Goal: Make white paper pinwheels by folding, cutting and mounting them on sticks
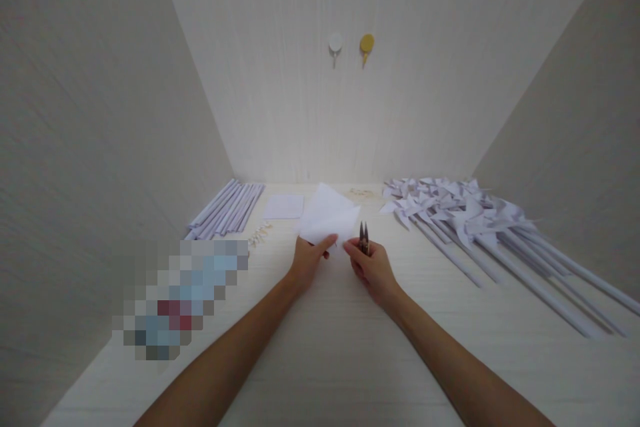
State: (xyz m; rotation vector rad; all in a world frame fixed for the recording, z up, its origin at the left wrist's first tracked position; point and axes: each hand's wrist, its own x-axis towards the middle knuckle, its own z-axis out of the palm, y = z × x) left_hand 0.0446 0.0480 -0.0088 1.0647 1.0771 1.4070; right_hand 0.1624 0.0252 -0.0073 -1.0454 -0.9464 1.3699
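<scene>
My left hand (311, 259) is closed on a white sheet of paper (327, 213), thumb on top at its near corner. The sheet has cut or folded corners that lift apart. Close on the right, my right hand (370, 267) grips a pair of thread snips (364, 237), whose two pointed blades stand up and away from the palm. Its thumb and forefinger reach toward the paper's near edge; whether they touch it, I cannot tell. Behind the left hand lies a flat stack of square white paper (283, 207).
Rolled paper sticks (227, 210) lie at the back left, near small pale pieces (260, 235). A pixelated item (185, 300) sits at the left. White paper pinwheels (450, 210) on sticks are heaped at right. Two hooks, one white (335, 44), one yellow (367, 44), hang on the back wall.
</scene>
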